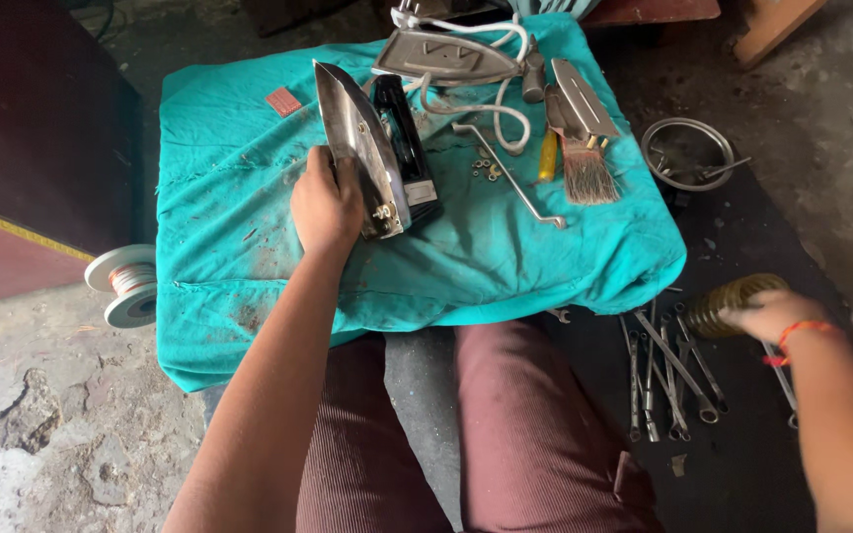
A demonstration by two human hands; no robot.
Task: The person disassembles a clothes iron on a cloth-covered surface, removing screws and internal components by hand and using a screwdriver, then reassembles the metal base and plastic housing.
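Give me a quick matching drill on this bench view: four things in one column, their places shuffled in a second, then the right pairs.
Things:
1. Chrome-soled clothes iron tipped on its side
2. Worn flat paintbrush
3. Round steel bowl
4. Spool of copper wire

Places:
A. On the floor, left of the teal cloth
B. Under the left hand
C. On the floor, right of the cloth
D. On the cloth, right side

Pairs: 1-B, 2-D, 3-C, 4-A
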